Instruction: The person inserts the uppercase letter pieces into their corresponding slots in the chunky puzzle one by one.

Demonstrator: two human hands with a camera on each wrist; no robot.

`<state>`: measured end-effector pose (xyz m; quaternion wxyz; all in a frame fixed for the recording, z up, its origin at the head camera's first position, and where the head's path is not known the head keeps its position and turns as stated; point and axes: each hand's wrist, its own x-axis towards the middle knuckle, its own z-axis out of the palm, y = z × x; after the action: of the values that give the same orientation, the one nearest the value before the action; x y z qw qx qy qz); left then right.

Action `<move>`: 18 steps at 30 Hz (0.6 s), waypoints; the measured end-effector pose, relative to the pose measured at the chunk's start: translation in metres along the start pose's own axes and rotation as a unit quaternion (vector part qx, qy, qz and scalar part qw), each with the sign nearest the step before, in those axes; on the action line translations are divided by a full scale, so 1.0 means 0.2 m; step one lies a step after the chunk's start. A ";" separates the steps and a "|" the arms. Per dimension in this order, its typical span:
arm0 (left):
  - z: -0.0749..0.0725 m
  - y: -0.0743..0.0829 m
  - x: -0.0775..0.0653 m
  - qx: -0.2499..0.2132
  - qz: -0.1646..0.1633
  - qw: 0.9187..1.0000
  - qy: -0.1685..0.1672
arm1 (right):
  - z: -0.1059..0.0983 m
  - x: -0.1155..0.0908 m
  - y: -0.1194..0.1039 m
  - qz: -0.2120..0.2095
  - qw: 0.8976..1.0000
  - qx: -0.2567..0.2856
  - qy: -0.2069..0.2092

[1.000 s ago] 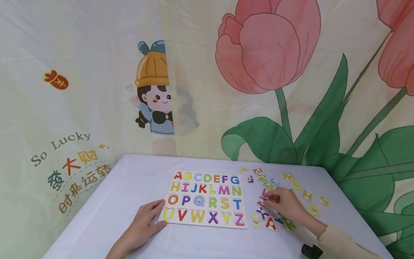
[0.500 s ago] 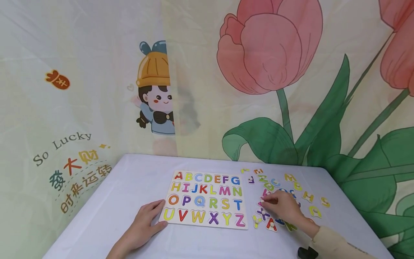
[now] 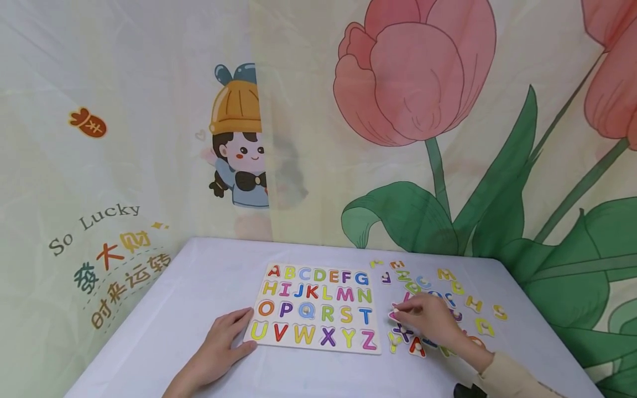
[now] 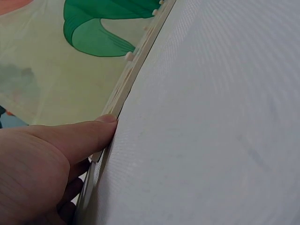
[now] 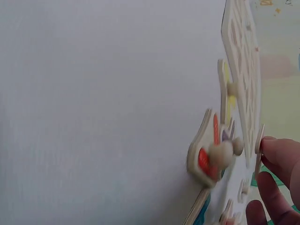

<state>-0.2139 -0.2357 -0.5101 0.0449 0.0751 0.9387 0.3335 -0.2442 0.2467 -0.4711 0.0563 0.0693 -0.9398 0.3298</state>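
The white alphabet puzzle board (image 3: 313, 349) lies flat on the table. My left hand (image 3: 222, 341) rests against its left side in the head view, fingers fairly straight. In the left wrist view, the thumb (image 4: 91, 138) touches the board's wooden edge (image 4: 126, 89) near a corner. To the right of the board, my right hand (image 3: 430, 320) pinches a pink letter piece (image 3: 393, 314) between thumb and fingers, just above the table. Which letter it is stays hidden. The right wrist view shows this piece (image 5: 259, 140) edge-on at the fingertips. A blue Q piece (image 3: 306, 310) with a knob sits in the board.
Several knobbed letter pieces lie scattered right of the board, among them a red A (image 3: 417, 347), a yellow Y (image 3: 395, 341), a purple X (image 3: 402, 331) and a yellow H (image 3: 473, 303). A black object (image 3: 469, 391) is near the right sleeve. A printed curtain (image 3: 303, 138) hangs behind the table.
My right hand has taken hold of the pink letter piece among the scattered letters and moved it slightly left, toward the board. The left hand has stayed in place.
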 end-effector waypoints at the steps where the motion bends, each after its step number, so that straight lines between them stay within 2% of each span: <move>1: 0.00 0.00 0.00 -0.001 -0.001 1.000 0.000 | 0.00 0.00 -0.01 -0.002 1.000 0.006 -0.004; 7: 0.00 0.01 0.00 -0.004 0.008 1.000 -0.001 | 0.04 -0.04 -0.07 -0.008 0.999 0.017 -0.031; 13: 0.00 0.01 0.00 0.000 0.009 1.000 0.000 | 0.09 -0.06 -0.10 -0.032 0.998 0.019 -0.041; 18: 0.00 0.00 0.00 0.007 0.011 1.000 0.001 | 0.14 -0.08 -0.13 -0.046 0.996 0.035 -0.066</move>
<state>-0.2136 -0.2354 -0.5091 0.0396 0.0855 0.9401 0.3275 -0.2255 0.2113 -0.4788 0.0069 0.1361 -0.9250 0.3546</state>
